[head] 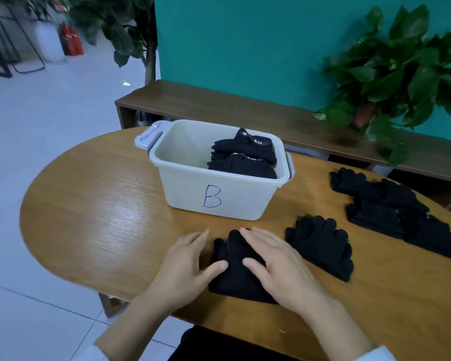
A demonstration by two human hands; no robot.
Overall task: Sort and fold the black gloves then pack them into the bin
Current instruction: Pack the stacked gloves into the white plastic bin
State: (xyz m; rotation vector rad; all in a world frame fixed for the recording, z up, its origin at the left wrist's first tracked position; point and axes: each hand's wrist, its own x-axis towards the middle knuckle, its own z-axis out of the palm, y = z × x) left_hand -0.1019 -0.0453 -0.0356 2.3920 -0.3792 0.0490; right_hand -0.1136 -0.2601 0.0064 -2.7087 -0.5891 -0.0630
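Black glove (236, 267) is pressed flat on the surface (94, 204) by the left hand (185, 267) and right hand (279, 267), fingers extended, near the bin (219, 194) marked B.

We observe two bare hands, the left hand (186, 267) and the right hand (279, 267), with no gloves, rings or watch visible on them. Both forearms are uncovered down to white sleeve cuffs (375, 354) at the lower frame edge. We also note a dark garment (219, 345) between the arms.
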